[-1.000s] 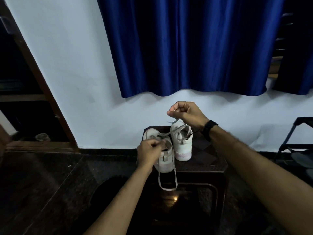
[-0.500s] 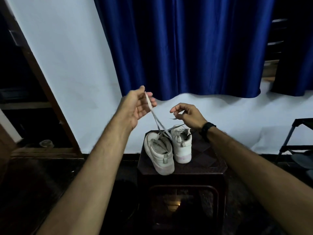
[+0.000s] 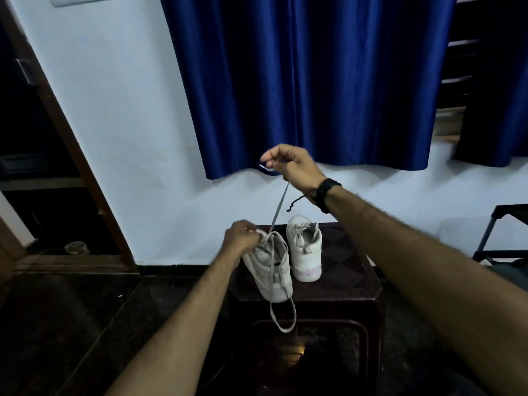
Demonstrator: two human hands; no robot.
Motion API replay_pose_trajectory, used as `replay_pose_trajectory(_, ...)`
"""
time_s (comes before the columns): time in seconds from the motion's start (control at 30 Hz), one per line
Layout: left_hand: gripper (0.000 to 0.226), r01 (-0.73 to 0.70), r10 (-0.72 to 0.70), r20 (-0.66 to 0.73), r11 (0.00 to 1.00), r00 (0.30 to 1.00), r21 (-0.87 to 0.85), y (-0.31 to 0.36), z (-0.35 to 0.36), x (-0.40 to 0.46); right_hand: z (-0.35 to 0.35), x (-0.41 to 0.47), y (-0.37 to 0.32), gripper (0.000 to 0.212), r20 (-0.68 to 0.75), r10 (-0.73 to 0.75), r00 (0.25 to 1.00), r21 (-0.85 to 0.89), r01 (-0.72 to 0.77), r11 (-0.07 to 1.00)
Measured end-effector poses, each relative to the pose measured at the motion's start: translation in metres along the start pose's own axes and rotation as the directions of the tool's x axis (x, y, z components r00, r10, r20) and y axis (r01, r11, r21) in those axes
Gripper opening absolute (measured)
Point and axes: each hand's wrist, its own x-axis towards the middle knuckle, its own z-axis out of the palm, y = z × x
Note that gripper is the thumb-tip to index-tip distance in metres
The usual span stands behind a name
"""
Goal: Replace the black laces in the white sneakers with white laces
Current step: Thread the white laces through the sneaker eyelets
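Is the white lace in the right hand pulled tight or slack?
Tight: the white lace runs straight from right hand to left sneaker.

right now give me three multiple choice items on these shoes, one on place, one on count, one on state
1. Where do the sneakers stand?
A. on the floor
B. on the stool
C. on a shelf

2. How many sneakers show?
A. one
B. two
C. three

3. What does the right hand do?
A. rests open on the stool
B. grips a sneaker's heel
C. pinches the lace, raised

Key: 1 B, both sneakers sit on the stool. 2 B, left sneaker and right sneaker. 3 C, the right hand holds the lace taut above the left hand.
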Motion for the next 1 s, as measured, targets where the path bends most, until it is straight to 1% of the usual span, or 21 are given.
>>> replay_pose_trajectory(0.03,0.03,-0.013,0.014,-0.006,0.998,1.0,0.069,-0.009,0.01,0.004,0.005,0.003,-0.001,0.033,0.009,0.012,1.0,0.006,-0.013,1.0)
replay_pose_trajectory(0.07,0.035,-0.052,0.052,0.0,0.994,0.999,0.099,-0.017,0.02,0.007,0.011,0.004,-0.002,0.034,0.018,0.027,0.999,0.018,-0.027,0.999)
replay_pose_trajectory(0.1,0.031,-0.1,0.1,0.004,0.988,0.995,0.115,-0.023,0.03,0.01,0.017,0.006,-0.003,0.034,0.032,0.035,0.999,0.029,-0.036,0.999)
replay_pose_trajectory(0.17,0.017,-0.181,0.19,-0.042,0.971,0.981,0.159,-0.035,0.05,0.015,0.026,0.01,-0.008,0.036,0.071,0.038,0.997,0.052,-0.042,0.998)
replay_pose_trajectory(0.2,0.019,-0.186,0.196,-0.065,0.973,0.978,0.136,-0.041,0.058,0.017,0.03,0.011,-0.011,0.038,0.09,0.038,0.995,0.078,-0.045,0.996)
replay_pose_trajectory(0.23,0.024,-0.161,0.169,-0.077,0.982,0.983,0.094,-0.042,0.063,0.018,0.034,0.012,-0.016,0.04,0.104,0.035,0.994,0.107,-0.046,0.993)
replay_pose_trajectory(0.3,0.032,-0.128,0.141,-0.103,0.985,0.985,0.116,-0.043,0.07,0.02,0.041,0.016,-0.026,0.043,0.113,0.02,0.993,0.161,-0.038,0.986)
replay_pose_trajectory(0.4,0.038,-0.107,0.126,-0.101,0.979,0.987,0.174,-0.042,0.075,0.022,0.048,0.024,-0.05,0.047,0.092,-0.009,0.996,0.265,-0.016,0.964)
replay_pose_trajectory(0.53,0.036,-0.143,0.159,-0.092,0.977,0.983,0.157,-0.047,0.08,0.026,0.041,0.036,-0.091,0.043,0.021,-0.106,0.994,0.506,0.081,0.859)
replay_pose_trajectory(0.6,0.035,-0.163,0.186,-0.127,0.971,0.974,0.177,-0.047,0.081,0.025,0.034,0.043,-0.094,0.037,-0.056,-0.103,0.993,0.524,0.117,0.843)
replay_pose_trajectory(0.63,0.035,-0.179,0.206,-0.144,0.968,0.968,0.176,-0.047,0.08,0.023,0.03,0.044,-0.087,0.034,-0.091,-0.072,0.993,0.497,0.108,0.861)
replay_pose_trajectory(0.7,0.036,-0.217,0.236,-0.165,0.968,0.958,0.125,-0.047,0.08,0.021,0.022,0.046,-0.058,0.03,-0.121,0.04,0.992,0.368,0.008,0.93)
replay_pose_trajectory(0.73,0.035,-0.226,0.236,-0.171,0.971,0.957,0.071,-0.047,0.079,0.02,0.018,0.043,-0.04,0.031,-0.128,0.088,0.988,0.233,-0.056,0.971)
replay_pose_trajectory(0.77,0.035,-0.229,0.228,-0.173,0.973,0.958,0.014,-0.047,0.079,0.019,0.011,0.04,-0.021,0.031,-0.13,0.113,0.985,0.029,-0.11,0.993)
replay_pose_trajectory(0.8,0.035,-0.232,0.223,-0.172,0.972,0.96,-0.03,-0.048,0.079,0.02,0.005,0.036,-0.003,0.029,-0.103,0.118,0.988,-0.231,-0.14,0.963)
replay_pose_trajectory(0.83,0.035,-0.226,0.215,-0.165,0.973,0.963,-0.05,-0.05,0.079,0.02,0.0,0.031,0.016,0.026,-0.045,0.151,0.988,-0.492,-0.153,0.857)
replay_pose_trajectory(0.87,0.036,-0.215,0.203,-0.163,0.975,0.966,-0.061,-0.052,0.08,0.021,-0.003,0.023,0.032,0.023,0.021,0.223,0.975,-0.69,-0.148,0.708)
replay_pose_trajectory(0.9,0.038,-0.199,0.186,-0.163,0.978,0.969,-0.067,-0.053,0.08,0.021,-0.003,0.015,0.047,0.021,0.075,0.316,0.946,-0.813,-0.126,0.569)
replay_pose_trajectory(0.93,0.039,-0.189,0.174,-0.164,0.979,0.971,-0.08,-0.054,0.081,0.023,0.0,0.008,0.059,0.024,0.12,0.409,0.905,-0.876,-0.097,0.472)
replay_pose_trajectory(0.97,0.04,-0.183,0.167,-0.161,0.979,0.973,-0.089,-0.054,0.082,0.024,0.006,0.001,0.069,0.032,0.144,0.477,0.867,-0.901,-0.085,0.426)
replay_pose_trajectory(1.0,0.04,-0.185,0.167,-0.159,0.978,0.973,-0.101,-0.055,0.084,0.026,0.013,-0.005,0.077,0.041,0.153,0.508,0.848,-0.908,-0.082,0.411)
